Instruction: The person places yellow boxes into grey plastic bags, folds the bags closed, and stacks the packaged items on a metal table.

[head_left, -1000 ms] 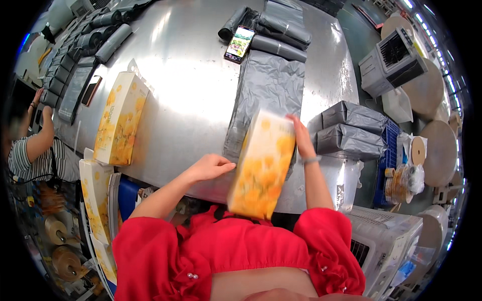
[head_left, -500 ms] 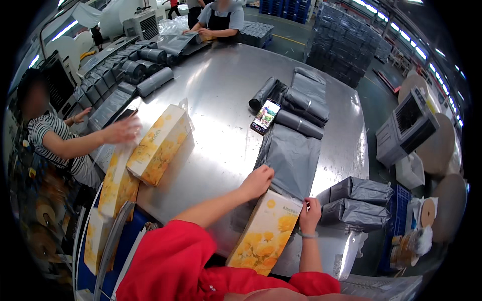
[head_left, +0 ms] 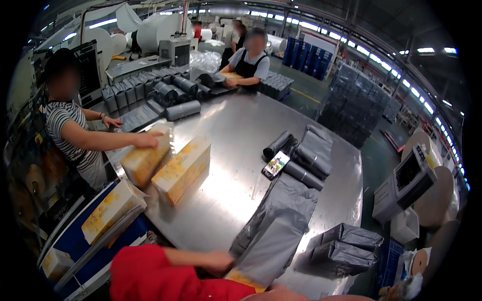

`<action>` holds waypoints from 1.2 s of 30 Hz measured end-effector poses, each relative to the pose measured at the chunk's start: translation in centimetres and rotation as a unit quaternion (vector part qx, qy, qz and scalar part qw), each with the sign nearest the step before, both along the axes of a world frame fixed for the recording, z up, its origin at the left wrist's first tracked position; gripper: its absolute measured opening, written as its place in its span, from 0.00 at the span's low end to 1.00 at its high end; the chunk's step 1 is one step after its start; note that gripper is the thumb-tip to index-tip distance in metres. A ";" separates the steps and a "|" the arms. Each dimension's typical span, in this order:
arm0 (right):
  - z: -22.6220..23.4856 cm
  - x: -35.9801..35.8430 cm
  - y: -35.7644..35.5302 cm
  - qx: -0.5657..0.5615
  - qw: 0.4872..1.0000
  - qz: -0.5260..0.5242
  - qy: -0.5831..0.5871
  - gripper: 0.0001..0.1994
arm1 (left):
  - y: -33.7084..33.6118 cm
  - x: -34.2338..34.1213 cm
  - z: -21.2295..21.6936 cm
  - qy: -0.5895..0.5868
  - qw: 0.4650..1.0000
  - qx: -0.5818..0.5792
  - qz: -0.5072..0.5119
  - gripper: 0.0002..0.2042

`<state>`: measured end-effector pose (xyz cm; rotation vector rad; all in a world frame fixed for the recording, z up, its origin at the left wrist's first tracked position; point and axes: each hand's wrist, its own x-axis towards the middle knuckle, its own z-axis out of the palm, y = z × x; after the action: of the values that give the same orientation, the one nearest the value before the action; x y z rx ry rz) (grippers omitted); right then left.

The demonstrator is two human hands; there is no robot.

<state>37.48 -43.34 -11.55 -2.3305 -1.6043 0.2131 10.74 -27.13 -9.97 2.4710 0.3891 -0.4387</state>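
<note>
1. While the left hand rests on a yellow flowered cardboard box at the near edge of the steel table, I can't tell how tight its grip is; right hand's out of view.
2. Flat grey plastic mailer bag lies just beyond.
3. Farther off, a co-worker's hand presses another yellow box.

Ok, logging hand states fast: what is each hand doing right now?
Left hand: on the yellow box at the grey bag; grip cannot be told.
Right hand: not in view.
</note>
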 end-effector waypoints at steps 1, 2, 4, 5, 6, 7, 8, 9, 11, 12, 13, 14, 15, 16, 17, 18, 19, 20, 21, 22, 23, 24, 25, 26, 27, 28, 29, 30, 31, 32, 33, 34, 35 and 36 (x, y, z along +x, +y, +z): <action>0.5 -1.1 0.4 -0.001 1.000 -0.002 0.006 0.13 | -1.9 -4.0 -3.2 -0.102 0.993 -0.011 -0.064 0.12; 0.7 -2.7 0.0 -0.013 1.000 -0.001 0.013 0.13 | -3.7 -5.7 -7.0 -0.302 0.950 -0.062 0.046 0.13; 0.3 -5.8 -3.6 -0.074 0.996 -0.037 0.037 0.13 | -1.0 -1.4 4.1 0.035 0.998 -0.032 -0.029 0.12; 0.3 -7.1 -5.2 -0.104 0.993 -0.032 0.051 0.13 | 0.4 -0.4 -1.9 0.044 0.999 0.015 -0.002 0.12; 1.9 -6.8 -3.9 0.065 0.977 -0.080 0.186 0.13 | 0.9 -0.1 -2.7 -0.041 0.994 0.022 0.095 0.13; 1.5 -6.1 -4.0 0.033 0.983 -0.082 0.164 0.13 | 1.5 0.2 -2.4 -0.127 0.974 0.032 0.187 0.14; 0.2 -5.5 -5.2 0.007 0.962 -0.127 0.240 0.12 | 0.4 -0.3 -1.0 -0.116 0.974 0.026 0.194 0.15; -0.7 -4.8 -5.7 -0.001 0.935 -0.174 0.309 0.11 | -0.3 -0.4 1.7 -0.116 0.974 0.032 0.193 0.16; -2.1 -4.7 -6.5 0.053 0.891 -0.172 0.416 0.11 | -2.2 0.4 1.7 -0.271 0.942 0.076 0.184 0.18; -2.8 -4.4 -7.1 0.078 0.865 -0.171 0.464 0.11 | -3.7 2.1 2.3 -0.313 0.939 0.065 0.128 0.18; -3.7 -4.0 -7.3 0.075 0.883 -0.153 0.437 0.10 | -5.1 4.3 2.2 -0.363 0.929 0.052 0.055 0.14; -4.9 -3.5 -7.4 0.069 0.900 -0.137 0.408 0.10 | -6.4 7.0 1.1 -0.364 0.931 0.002 0.017 0.14; -5.8 -3.4 -8.1 0.058 0.913 -0.124 0.383 0.10 | -7.4 8.9 1.8 -0.302 0.952 -0.045 0.016 0.15; -3.5 -4.0 -7.3 0.040 0.912 -0.106 0.394 0.09 | -8.2 10.7 0.0 -0.263 0.961 -0.071 0.039 0.14; -3.5 -3.7 -7.3 0.037 0.901 -0.097 0.421 0.09 | -8.3 12.8 0.5 -0.137 0.982 -0.129 0.032 0.12; -4.2 -3.0 -7.4 0.033 0.890 -0.088 0.447 0.10 | -8.3 13.5 0.9 -0.114 0.982 -0.147 0.031 0.10; -4.5 -2.7 -7.7 0.028 0.876 -0.081 0.476 0.11 | -8.6 13.7 1.3 -0.087 0.982 -0.167 0.030 0.09; -3.4 -3.3 -7.6 0.047 0.817 -0.086 0.568 0.11 | -9.1 13.0 0.2 -0.223 0.965 -0.134 0.011 0.07; -2.4 -3.8 -7.5 0.068 0.749 -0.093 0.652 0.12 | -9.4 11.7 -0.9 -0.357 0.929 -0.100 -0.005 0.06; -3.8 -3.2 -8.3 0.041 0.687 -0.086 0.720 0.13 | -9.3 9.8 -0.1 -0.407 0.907 -0.103 -0.024 0.04; -1.2 -4.2 -7.5 0.040 0.650 -0.112 0.750 0.16 | -9.4 7.0 -1.2 -0.440 0.896 -0.062 0.013 0.04; -1.6 -4.0 -7.4 0.040 0.680 -0.094 0.726 0.17 | -9.6 3.0 -3.1 -0.379 0.922 -0.030 0.078 0.05; -2.3 -4.0 -8.4 0.037 0.705 -0.087 0.703 0.19 | -9.4 -1.5 -4.1 -0.319 0.940 -0.006 0.118 0.05; -2.8 -3.5 -8.9 0.010 0.795 -0.077 0.601 0.20 | -9.0 -5.8 -2.2 -0.139 0.975 0.006 0.175 0.08; -2.8 -3.1 -9.2 -0.027 0.869 -0.063 0.489 0.22 | -9.8 -11.8 -4.6 -0.030 0.959 0.008 0.283 0.07; -0.9 -3.1 -9.1 -0.010 0.897 -0.049 0.440 0.23 | -10.8 -17.6 -4.9 0.041 0.946 -0.039 0.320 0.10; 1.7 -2.7 -8.4 0.006 0.922 -0.024 0.387 0.24 | -11.2 -21.9 -4.1 0.162 0.942 -0.062 0.288 0.12; 3.4 -1.8 -7.8 0.053 0.962 0.057 0.263 0.25 | -10.3 -22.6 -2.7 0.286 0.941 -0.073 0.168 0.14; 4.9 -0.6 -7.0 0.105 0.976 0.141 0.128 0.25 | -9.1 -21.2 -1.0 0.316 0.943 -0.054 0.087 0.17; 6.5 0.4 -6.0 0.125 0.972 0.192 0.055 0.25 | -7.1 -17.8 1.1 0.233 0.970 0.007 0.064 0.21; 7.4 0.7 -5.2 0.141 0.957 0.252 -0.017 0.24 | -4.9 -13.1 2.3 -0.017 0.985 0.091 0.142 0.14; 7.7 0.7 -4.3 0.136 0.944 0.293 -0.064 0.22 | -2.6 -8.7 5.6 -0.176 0.970 0.141 0.089 0.15; 7.8 0.4 -2.9 0.136 0.926 0.335 -0.110 0.21 | -0.9 -5.3 7.0 -0.281 0.943 0.177 0.010 0.13; 7.9 0.3 -1.8 0.134 0.902 0.379 -0.156 0.19 | 0.3 -1.9 7.1 -0.325 0.915 0.219 -0.093 0.13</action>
<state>37.78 -45.10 -3.62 -1.4875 -2.4560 -0.2244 8.86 -26.79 -2.88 2.9047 -0.0363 0.4589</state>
